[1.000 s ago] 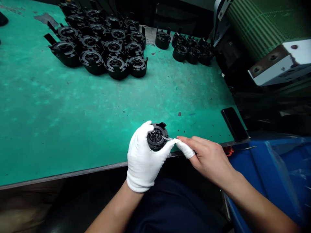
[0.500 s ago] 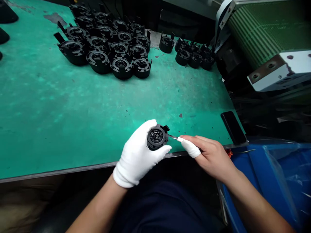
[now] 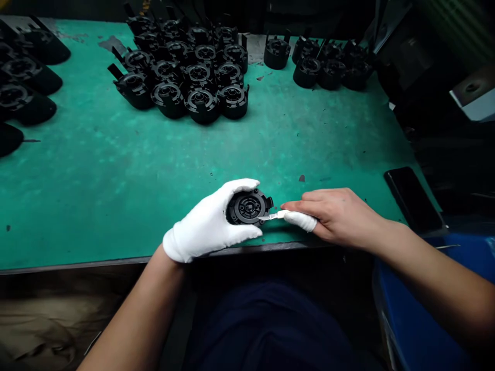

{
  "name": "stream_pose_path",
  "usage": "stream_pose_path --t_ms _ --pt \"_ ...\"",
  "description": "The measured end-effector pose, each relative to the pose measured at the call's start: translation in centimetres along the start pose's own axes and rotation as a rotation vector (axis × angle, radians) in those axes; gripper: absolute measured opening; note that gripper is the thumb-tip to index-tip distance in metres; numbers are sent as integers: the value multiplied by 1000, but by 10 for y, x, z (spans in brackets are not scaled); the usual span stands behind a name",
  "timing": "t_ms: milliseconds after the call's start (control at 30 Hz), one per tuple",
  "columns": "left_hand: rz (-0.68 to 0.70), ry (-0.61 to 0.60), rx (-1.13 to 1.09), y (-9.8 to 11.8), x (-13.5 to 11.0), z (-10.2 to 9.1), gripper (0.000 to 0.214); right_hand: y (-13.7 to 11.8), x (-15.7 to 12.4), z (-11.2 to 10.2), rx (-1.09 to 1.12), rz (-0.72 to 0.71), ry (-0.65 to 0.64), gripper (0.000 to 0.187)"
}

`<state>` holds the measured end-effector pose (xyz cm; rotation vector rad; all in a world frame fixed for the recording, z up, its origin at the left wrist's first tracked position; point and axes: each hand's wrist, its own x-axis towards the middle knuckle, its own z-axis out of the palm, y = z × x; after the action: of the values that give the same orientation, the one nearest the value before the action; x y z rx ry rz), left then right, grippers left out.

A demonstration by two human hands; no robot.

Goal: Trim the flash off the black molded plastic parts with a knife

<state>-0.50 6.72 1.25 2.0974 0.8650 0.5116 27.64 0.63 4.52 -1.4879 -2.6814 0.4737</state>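
Observation:
My left hand (image 3: 216,222), in a white glove, is wrapped round a round black plastic part (image 3: 249,206) near the table's front edge. Rings and ribs show on the part's upper face, and a small tab juts from its right side. Bare but for a white cover on the thumb, my right hand (image 3: 328,212) pinches a small knife (image 3: 273,215) with a pale handle. The pointed metal blade reaches over the right rim of the part; whether it touches cannot be made out.
Several black round housings (image 3: 201,105) stand grouped at the back of the green table (image 3: 116,196). More housings (image 3: 307,71) are at the back right and some (image 3: 27,98) at the left. A phone (image 3: 412,198) lies near the right edge, above a blue bin (image 3: 410,309).
The knife blade has moved from the part's side onto its right rim. The part has tilted, showing its face more, and the camera view has turned left.

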Motion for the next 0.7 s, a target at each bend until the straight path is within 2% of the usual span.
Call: stream_pose_path --t_ms 67,167,300,367,467,567,700 --pt "-6 1 -15 0 1 0 76 -2 2 -2 -40 20 -13 34" --pt "-29 18 -8 2 1 0 74 -6 1 -2 -101 124 0 32" --pt "-83 65 15 9 -3 7 74 -9 -6 6 -117 193 48 33" --pt "-127 134 18 15 -8 17 77 -9 -13 12 -34 182 77 29" --pt "-179 319 16 26 -18 41 81 -11 -27 17 142 212 119 27" --pt "-194 473 17 36 -24 62 80 -22 -39 17 276 206 93 43" --pt "-215 528 30 39 -26 72 79 -40 -45 17 285 198 5 54"
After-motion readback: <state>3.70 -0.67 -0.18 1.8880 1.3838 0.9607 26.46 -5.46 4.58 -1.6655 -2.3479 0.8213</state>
